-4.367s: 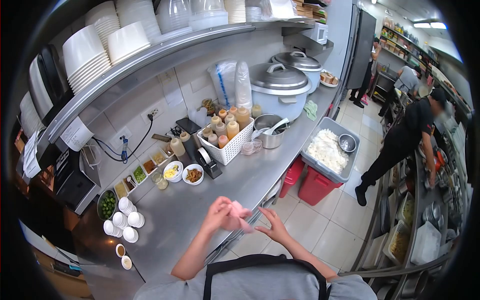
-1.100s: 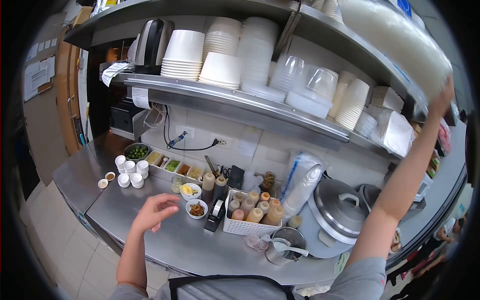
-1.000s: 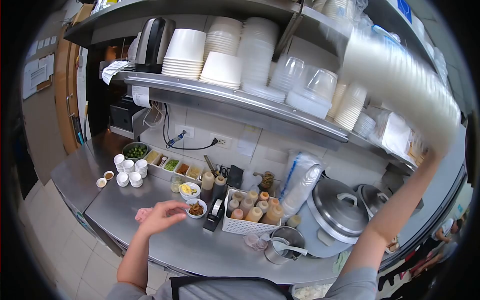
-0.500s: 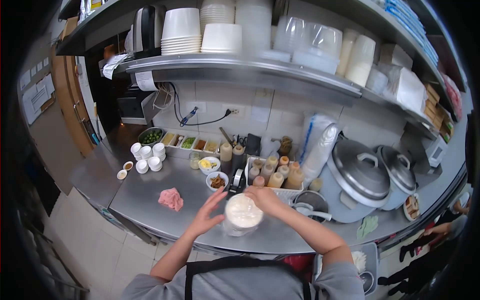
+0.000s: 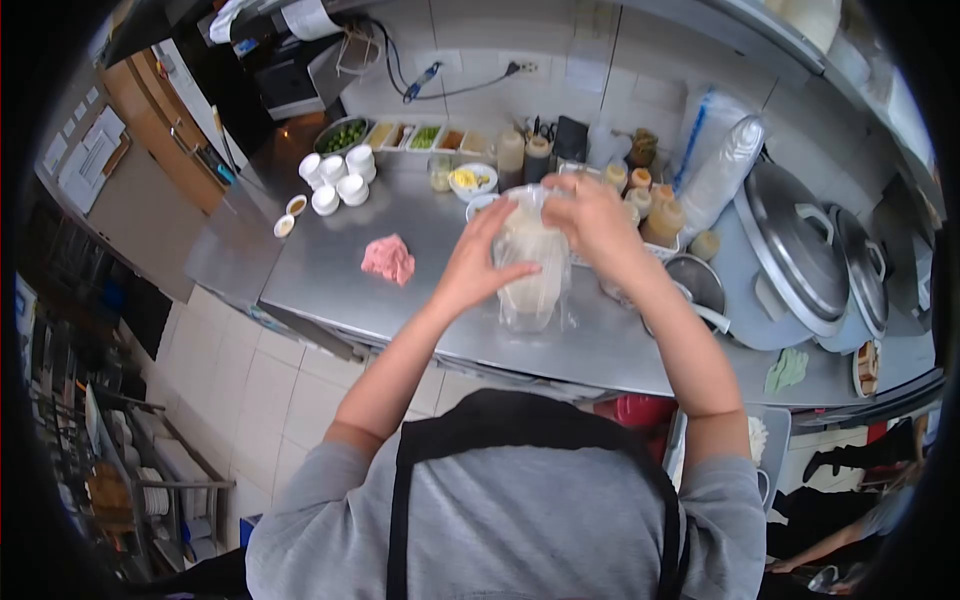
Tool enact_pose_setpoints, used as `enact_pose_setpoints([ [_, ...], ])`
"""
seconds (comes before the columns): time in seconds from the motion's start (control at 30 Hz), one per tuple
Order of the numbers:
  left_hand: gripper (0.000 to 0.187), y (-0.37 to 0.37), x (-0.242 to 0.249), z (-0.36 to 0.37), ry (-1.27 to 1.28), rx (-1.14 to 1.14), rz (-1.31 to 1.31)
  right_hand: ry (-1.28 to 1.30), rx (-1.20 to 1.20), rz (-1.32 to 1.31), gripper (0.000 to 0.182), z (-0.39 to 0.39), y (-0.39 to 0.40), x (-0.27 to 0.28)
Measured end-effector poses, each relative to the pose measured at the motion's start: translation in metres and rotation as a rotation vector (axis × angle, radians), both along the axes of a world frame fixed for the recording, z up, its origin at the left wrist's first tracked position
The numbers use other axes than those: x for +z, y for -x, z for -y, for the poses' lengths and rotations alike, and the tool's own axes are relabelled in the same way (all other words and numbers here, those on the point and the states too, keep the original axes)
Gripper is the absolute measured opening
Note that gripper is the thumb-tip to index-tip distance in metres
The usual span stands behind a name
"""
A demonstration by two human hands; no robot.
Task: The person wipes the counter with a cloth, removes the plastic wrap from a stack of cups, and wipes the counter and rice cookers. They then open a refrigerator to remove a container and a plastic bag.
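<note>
Our left hand and right hand both clasped on bagged stack of containers, standing on steel counter. Pink cloth lies left, apart. Rice cookers at right; tiled floor below.

— What colours show on the surface?
— It's steel grey, with a pink cloth and white cups.
— And the stack of cups in its sleeve?
— Translucent white in clear plastic.
</note>
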State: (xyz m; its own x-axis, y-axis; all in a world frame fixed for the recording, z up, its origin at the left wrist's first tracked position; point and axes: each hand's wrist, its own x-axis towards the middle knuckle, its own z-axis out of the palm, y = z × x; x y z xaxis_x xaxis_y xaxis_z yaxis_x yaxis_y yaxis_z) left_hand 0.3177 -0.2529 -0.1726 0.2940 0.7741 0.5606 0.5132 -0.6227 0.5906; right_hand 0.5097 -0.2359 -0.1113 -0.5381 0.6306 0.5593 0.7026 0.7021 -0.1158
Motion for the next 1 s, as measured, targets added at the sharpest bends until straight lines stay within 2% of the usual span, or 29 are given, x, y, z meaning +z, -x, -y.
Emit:
enact_pose_setpoints([
  [0.03,0.079,-0.005,0.005,-0.003,0.019,0.004,0.003,-0.091,0.027,-0.006,0.005,-0.002,0.001,0.005],
  [0.1,0.064,-0.012,0.013,-0.011,0.020,0.111,0.115,-0.039,0.136,-0.089,0.004,-0.009,0.000,0.009],
  [0.13,0.064,-0.012,0.012,-0.017,0.027,0.116,0.118,-0.031,0.140,-0.086,0.004,-0.010,-0.001,0.006],
  [0.2,0.038,-0.010,0.008,-0.027,0.143,0.097,-0.018,-0.068,0.147,-0.092,0.006,-0.012,-0.005,-0.002],
  [0.23,0.038,-0.010,0.005,-0.026,0.147,0.100,-0.016,-0.064,0.150,-0.091,0.006,-0.011,-0.009,-0.006],
  [0.3,0.020,-0.012,0.000,-0.023,0.105,0.020,0.067,0.385,0.131,-0.438,0.011,-0.005,-0.018,-0.016],
  [0.43,0.018,0.000,0.000,-0.009,0.257,-0.133,0.157,0.488,0.050,-0.501,0.015,0.006,-0.035,-0.034],
  [0.5,0.022,0.004,0.004,-0.002,0.318,-0.240,0.109,0.554,0.123,-0.257,0.013,0.009,-0.038,-0.038],
  [0.6,0.027,0.002,0.015,0.008,0.407,-0.368,0.134,0.626,0.079,-0.266,0.012,0.009,-0.036,-0.019],
  [0.73,0.037,-0.011,0.022,0.015,0.288,-0.298,0.055,0.507,0.104,-0.393,0.014,0.010,-0.025,0.024],
  [0.77,0.038,-0.016,0.017,0.019,0.201,-0.302,-0.081,0.510,0.103,-0.392,0.014,0.011,-0.025,0.026],
  [0.8,0.039,-0.018,0.012,0.021,0.112,-0.303,-0.217,0.515,0.147,-0.290,0.015,0.013,-0.025,0.027],
  [0.83,0.039,-0.017,0.006,0.020,0.113,-0.302,-0.215,0.519,0.193,-0.190,0.017,0.015,-0.025,0.027],
  [0.87,0.040,-0.016,-0.001,0.018,0.133,-0.259,-0.180,0.520,0.197,-0.187,0.017,0.019,-0.026,0.020],
  [0.93,0.041,-0.011,-0.004,0.016,0.154,-0.211,-0.145,0.569,0.254,0.155,0.017,0.029,-0.028,-0.010],
  [1.0,0.040,0.000,0.000,0.014,0.251,-0.179,-0.008,0.535,0.238,0.203,0.014,0.031,-0.025,-0.031],
])
